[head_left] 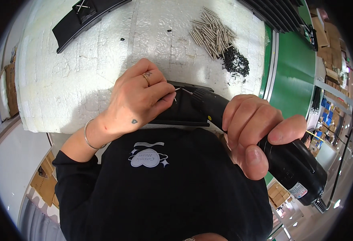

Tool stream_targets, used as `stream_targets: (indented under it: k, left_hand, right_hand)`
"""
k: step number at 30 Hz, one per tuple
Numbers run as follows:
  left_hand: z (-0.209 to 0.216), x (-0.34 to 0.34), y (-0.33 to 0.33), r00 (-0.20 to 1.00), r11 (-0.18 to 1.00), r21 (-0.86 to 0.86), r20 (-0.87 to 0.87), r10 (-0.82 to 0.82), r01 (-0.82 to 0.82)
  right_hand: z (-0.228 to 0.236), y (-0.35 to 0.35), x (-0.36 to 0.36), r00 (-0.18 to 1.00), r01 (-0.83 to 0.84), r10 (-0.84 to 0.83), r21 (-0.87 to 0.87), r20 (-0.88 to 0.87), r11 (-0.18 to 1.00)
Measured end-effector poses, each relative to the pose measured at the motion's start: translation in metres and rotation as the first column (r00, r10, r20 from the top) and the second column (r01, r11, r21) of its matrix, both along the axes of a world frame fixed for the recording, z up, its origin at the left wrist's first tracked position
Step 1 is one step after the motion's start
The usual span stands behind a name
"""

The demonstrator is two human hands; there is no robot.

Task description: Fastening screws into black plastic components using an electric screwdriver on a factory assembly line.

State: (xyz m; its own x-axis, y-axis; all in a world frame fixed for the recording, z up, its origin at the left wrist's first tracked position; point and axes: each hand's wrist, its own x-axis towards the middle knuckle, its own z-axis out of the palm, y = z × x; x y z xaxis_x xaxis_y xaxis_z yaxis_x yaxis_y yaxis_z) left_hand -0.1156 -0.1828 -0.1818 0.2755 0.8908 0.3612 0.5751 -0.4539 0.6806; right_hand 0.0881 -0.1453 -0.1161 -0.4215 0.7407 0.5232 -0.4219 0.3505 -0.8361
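My left hand is closed, thumb and fingertips pinching a small silver metal pin. Wrapped in my right hand is a black electric screwdriver, its cable leaving the rear end. Its thin bit points left and comes up close to the pin; whether the two touch I cannot tell. Beneath both hands, close against my body, lies a black plastic panel, partly hidden by the left hand and the screwdriver.
White padded sheeting covers the table. Toward the back right lie a heap of silver pins and a pile of small black screws. Another black panel sits at the far left, stacked black parts at the far right beside a green surface.
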Motion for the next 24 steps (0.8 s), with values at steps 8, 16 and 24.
stream_targets:
  k: [8, 16, 24]
  left_hand:
    - [-0.006, 0.0, -0.003, 1.0, 1.0, 0.009, 0.024, 0.005, -0.006]
    - [-0.003, 0.001, -0.004, 0.999, 0.999, -0.004, 0.033, -0.041, 0.041]
    - [-0.007, 0.004, -0.006, 0.997, 0.999, 0.007, 0.055, -0.048, 0.047]
  right_hand:
    - [0.016, 0.014, -0.008, 0.961, -0.218, 0.202, 0.067, 0.19, 0.974]
    - [0.026, 0.017, -0.018, 0.934, -0.25, 0.218, 0.083, 0.284, 0.965]
    - [0.02, 0.001, -0.023, 0.982, -0.027, 0.032, -0.03, 0.185, 0.999]
